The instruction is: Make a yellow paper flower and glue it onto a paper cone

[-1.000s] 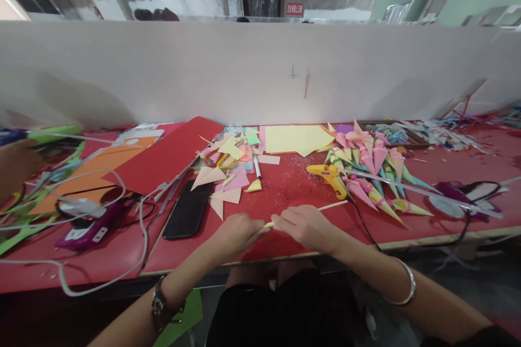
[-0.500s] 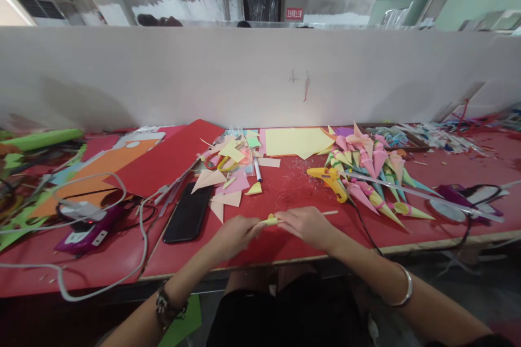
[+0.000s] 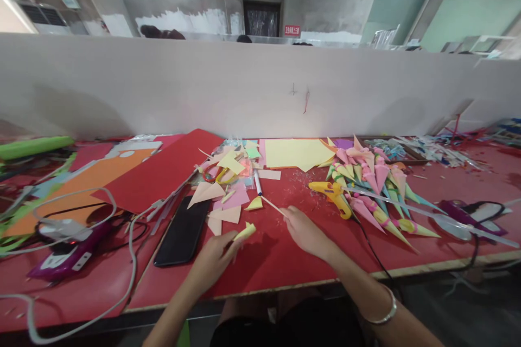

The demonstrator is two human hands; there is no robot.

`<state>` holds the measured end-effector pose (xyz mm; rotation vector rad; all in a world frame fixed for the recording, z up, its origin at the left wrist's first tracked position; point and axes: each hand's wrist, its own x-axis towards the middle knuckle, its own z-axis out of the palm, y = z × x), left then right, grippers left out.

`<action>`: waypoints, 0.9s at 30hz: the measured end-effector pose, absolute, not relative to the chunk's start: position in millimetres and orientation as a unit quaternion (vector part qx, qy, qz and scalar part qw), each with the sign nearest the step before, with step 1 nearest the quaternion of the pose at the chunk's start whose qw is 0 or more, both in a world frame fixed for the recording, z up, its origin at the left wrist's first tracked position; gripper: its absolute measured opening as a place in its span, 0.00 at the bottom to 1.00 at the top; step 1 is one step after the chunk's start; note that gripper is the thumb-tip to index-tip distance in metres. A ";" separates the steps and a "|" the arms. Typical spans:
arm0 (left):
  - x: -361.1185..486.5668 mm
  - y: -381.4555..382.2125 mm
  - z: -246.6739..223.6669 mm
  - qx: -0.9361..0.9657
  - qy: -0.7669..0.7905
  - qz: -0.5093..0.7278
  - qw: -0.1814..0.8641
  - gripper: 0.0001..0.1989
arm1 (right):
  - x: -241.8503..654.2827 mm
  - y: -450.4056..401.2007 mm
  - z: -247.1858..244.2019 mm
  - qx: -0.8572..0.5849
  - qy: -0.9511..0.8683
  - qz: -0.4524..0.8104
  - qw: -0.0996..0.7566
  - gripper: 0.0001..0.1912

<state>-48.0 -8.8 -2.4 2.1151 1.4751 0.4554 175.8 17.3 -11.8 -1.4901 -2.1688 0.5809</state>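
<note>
A small roll of pale yellow paper is pinched in my left hand, above the red table near its front edge. My right hand grips the end of a thin pale stick, whose other end points up and left toward a marker pen. The stick and the roll are apart. A yellow paper piece lies just past the stick's tip. To the right rests a yellow glue gun, with many pink, yellow and green paper cones beside it.
Left of my hands lie a black phone, peach paper pieces and red card. A purple power strip with white cables is further left. Yellow sheets lie before a white partition.
The stick has come out of the yellow paper roll. My left hand has moved left and down with the roll, while my right hand now holds the stick angled up-left.
</note>
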 end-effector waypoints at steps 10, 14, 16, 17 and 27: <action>-25.4 -15.5 -9.4 0.781 0.546 0.169 0.250 0.17 | 133.0 71.0 11.3 -0.518 -0.738 0.261 0.346 0.25; -23.8 -13.2 -12.9 0.795 0.574 0.109 0.160 0.14 | 141.6 44.9 0.9 -0.435 -0.721 0.432 0.323 0.19; -21.5 -12.1 -13.1 0.793 0.594 0.075 0.114 0.17 | 147.9 31.0 -3.1 -0.410 -0.698 0.494 0.316 0.17; -20.0 -11.6 -12.7 0.792 0.599 0.063 0.095 0.18 | 150.9 25.1 -4.0 -0.401 -0.679 0.525 0.321 0.15; -10.3 -11.8 -11.1 0.763 0.624 0.128 0.107 0.21 | 162.3 5.1 -14.5 -0.393 -0.571 0.604 0.394 0.13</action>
